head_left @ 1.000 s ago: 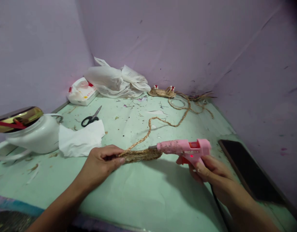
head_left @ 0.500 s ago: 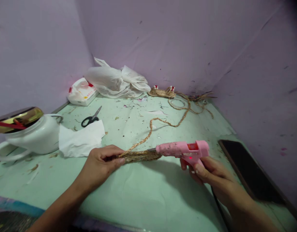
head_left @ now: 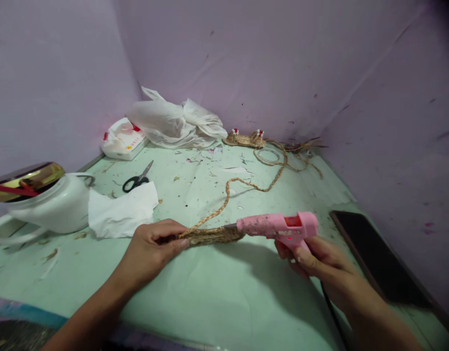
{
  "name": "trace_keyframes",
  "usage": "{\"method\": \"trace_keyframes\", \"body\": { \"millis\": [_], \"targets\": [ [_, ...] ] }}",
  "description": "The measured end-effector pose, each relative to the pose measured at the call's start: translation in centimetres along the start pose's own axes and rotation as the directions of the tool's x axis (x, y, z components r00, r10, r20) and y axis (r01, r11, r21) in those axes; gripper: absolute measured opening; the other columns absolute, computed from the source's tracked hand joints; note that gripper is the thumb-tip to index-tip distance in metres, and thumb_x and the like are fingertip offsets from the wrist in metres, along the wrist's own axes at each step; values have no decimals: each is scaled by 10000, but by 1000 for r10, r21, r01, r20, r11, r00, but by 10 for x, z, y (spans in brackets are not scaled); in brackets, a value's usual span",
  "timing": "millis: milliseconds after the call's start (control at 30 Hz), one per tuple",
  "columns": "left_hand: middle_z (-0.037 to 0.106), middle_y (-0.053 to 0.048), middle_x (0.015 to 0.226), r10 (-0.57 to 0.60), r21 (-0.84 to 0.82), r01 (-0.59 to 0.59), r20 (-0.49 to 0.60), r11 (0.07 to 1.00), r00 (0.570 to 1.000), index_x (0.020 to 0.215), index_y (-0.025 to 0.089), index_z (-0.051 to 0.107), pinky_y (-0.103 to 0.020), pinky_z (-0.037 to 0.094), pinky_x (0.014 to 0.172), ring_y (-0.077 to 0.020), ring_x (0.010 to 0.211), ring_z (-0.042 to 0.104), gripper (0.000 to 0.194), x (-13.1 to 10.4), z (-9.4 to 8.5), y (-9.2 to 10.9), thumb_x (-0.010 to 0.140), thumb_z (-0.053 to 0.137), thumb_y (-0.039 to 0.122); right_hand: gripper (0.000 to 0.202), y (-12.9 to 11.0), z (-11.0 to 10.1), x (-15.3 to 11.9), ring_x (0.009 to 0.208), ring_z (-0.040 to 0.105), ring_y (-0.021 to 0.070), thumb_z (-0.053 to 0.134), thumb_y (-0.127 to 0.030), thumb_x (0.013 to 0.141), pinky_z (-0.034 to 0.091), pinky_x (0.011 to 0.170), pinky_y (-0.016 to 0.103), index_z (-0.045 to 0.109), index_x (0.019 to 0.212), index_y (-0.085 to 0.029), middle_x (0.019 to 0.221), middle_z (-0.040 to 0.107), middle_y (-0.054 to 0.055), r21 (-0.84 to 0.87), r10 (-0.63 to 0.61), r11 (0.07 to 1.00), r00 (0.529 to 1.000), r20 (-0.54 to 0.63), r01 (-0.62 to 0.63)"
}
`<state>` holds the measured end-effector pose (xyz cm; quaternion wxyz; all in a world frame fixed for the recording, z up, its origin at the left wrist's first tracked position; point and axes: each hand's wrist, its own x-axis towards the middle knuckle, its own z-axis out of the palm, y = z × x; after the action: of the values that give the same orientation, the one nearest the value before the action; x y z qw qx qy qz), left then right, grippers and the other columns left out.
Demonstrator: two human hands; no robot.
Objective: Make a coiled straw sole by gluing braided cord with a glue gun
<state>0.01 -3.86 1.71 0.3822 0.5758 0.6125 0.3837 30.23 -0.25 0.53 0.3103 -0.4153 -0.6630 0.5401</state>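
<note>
Lilac sheeting (head_left: pixel 227 58) encloses a pale green bench (head_left: pixel 195 292) scattered with scraps and specks. In the head view, your left hand (head_left: pixel 156 248) lies low over the bench, its fingers pinched narrow on the near end of a flat strip of wound straw braid (head_left: pixel 213 236). That strip reaches rightward from those fingers to just under the nozzle of a pink glue gun (head_left: pixel 261 224). Your right hand (head_left: pixel 315 263) has its fingers wrapped round the gun's grip; a red light glows on the body. The nozzle meets the strip's upper edge near its far end, though you cannot tell from here whether it touches, or whether glue is flowing.

As for progress, the strip looks already built up from several rows of braid. A loose cord (head_left: pixel 242 181) leaves your left fingers and winds away beyond them to the back; that length is not yet laid along the strip. No beads show on the strip, whereas a similar straw piece (head_left: pixel 244 140) at the back, well beyond both hands, carries red and white ones, so it seems further along. Scissors (head_left: pixel 136 181) and white paper (head_left: pixel 122 212) lie beyond and left of your left fingers; a phone (head_left: pixel 378 253) rests right of your right fingers.
</note>
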Motion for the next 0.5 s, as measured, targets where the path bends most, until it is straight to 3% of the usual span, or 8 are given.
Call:
{"method": "trace_keyframes", "body": {
  "millis": [500],
  "targets": [
    [690, -34, 721, 6, 12, -6, -26, 1000, 1000, 683, 221, 725, -251, 452, 581, -159, 655, 596, 107, 0, 0, 0, 667, 655, 299, 261, -2, -9, -4, 537, 364, 117, 543, -463, 842, 302, 463, 238, 595, 760, -221, 643, 445, -8, 17, 19, 1000, 999, -38, -19]
  ]
}}
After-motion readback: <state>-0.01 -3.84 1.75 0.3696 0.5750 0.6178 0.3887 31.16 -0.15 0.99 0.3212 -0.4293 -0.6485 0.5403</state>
